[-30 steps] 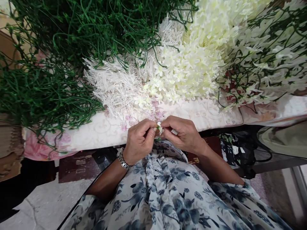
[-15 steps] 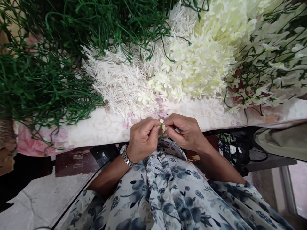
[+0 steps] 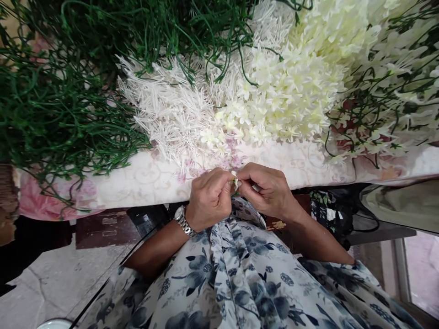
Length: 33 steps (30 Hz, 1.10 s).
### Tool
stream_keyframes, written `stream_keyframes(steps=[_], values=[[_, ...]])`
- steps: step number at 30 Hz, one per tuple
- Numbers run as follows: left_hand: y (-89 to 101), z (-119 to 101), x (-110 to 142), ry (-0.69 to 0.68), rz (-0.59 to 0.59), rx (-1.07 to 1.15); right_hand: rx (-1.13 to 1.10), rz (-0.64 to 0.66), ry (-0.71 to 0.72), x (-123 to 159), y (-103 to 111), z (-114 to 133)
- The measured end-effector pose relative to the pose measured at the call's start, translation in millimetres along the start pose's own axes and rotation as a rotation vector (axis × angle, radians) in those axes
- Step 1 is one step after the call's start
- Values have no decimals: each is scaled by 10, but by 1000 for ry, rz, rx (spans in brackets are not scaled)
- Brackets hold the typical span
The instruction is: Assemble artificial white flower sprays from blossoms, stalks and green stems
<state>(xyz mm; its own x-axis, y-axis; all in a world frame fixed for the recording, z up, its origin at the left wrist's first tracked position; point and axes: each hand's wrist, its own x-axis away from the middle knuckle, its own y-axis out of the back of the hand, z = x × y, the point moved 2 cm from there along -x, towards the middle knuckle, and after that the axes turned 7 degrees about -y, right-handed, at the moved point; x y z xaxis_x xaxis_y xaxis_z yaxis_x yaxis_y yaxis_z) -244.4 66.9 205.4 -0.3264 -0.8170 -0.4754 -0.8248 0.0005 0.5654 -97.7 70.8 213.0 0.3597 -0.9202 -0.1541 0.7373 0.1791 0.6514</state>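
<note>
Close to my body, just off the front edge of the table, both hands meet at a small white artificial flower (image 3: 235, 181). My left hand (image 3: 211, 198), with a metal watch on its wrist, is closed in a pinch on a green stem, mostly hidden by the fingers. My right hand (image 3: 265, 187) pinches the white petals from the other side. Beyond the hands lie a heap of loose pale yellow-white flower heads (image 3: 291, 96) and a heap of thin white stamen pieces (image 3: 174, 112).
Bunches of green plastic stems (image 3: 68, 119) cover the left and back of the table. At the right lie stems with white flowers on them (image 3: 394, 100). A flowered cloth (image 3: 137, 185) covers the table. Dark bags (image 3: 331, 214) sit below its right edge.
My hands stay pinched together on the flower, and less of its petals shows between the fingertips. My left hand has shifted slightly right. The view has moved a little.
</note>
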Motion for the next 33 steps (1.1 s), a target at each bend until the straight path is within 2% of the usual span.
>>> stream_keyframes(steps=[7,13,20,26,30,33], values=[[-20,7,0,35,4,-21,41,-24,12,-8,-22,-13],[42,16,-25,231,23,190,41,-33,13,-25,65,12],[102,-12,-22,272,61,239,59,-74,90,-2,68,44],[118,-20,-44,387,103,365,39,-99,146,31,51,39],[121,-5,-35,463,103,461,8,-80,128,43,62,40],[120,4,-24,453,96,485,-36,-49,70,40,79,41]])
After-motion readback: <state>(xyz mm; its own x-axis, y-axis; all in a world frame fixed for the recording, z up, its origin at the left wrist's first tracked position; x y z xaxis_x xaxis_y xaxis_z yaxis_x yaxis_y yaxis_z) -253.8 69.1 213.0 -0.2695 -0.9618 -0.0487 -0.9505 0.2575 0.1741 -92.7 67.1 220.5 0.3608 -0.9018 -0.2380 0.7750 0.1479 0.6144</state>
